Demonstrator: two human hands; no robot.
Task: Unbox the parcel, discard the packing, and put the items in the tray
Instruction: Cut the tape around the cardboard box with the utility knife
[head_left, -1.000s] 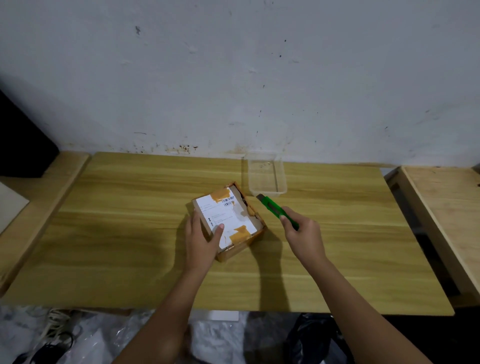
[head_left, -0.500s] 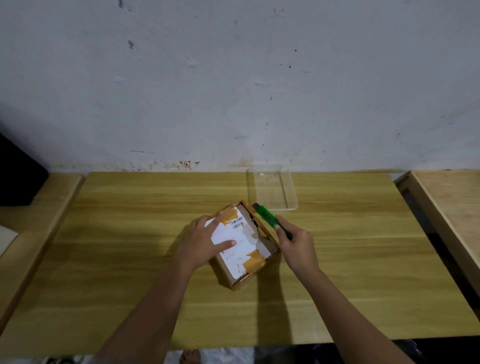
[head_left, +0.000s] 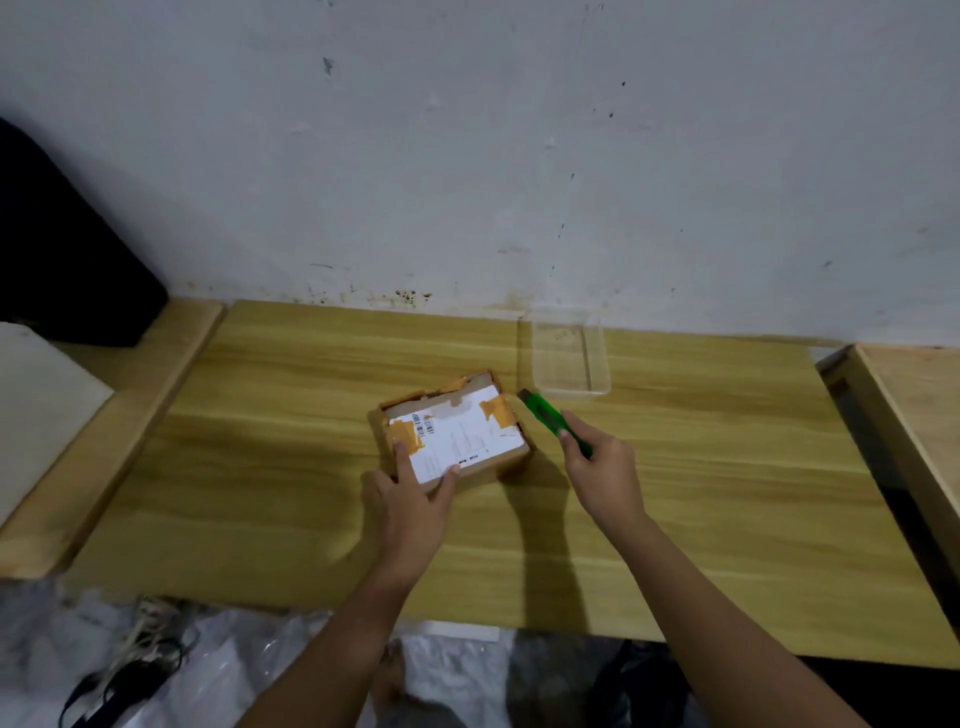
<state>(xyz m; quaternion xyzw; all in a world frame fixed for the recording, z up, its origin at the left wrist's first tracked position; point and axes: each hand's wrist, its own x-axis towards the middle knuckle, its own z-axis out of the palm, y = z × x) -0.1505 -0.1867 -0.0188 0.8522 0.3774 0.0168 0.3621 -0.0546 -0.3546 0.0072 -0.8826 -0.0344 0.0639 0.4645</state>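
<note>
A small cardboard parcel (head_left: 457, 431) with a white shipping label and orange tape lies flat in the middle of the wooden table (head_left: 260, 467). My left hand (head_left: 410, 506) grips its near left corner, thumb and fingers on the label. My right hand (head_left: 605, 470) holds a green box cutter (head_left: 550, 420) just right of the parcel, its tip pointing toward the far right corner of the box. A clear plastic tray (head_left: 569, 353) stands behind the cutter, near the wall, with nothing in it.
A lower wooden bench (head_left: 104, 441) adjoins the table on the left, with a black object (head_left: 67, 260) and a pale board (head_left: 36, 405) on it. Another wooden table (head_left: 914, 415) stands at the right. Plastic bags and cables (head_left: 156, 665) lie on the floor below.
The parcel has been turned so its long side runs left to right. My left hand slid from the top of the label to the near left corner. The cutter stays beside the box.
</note>
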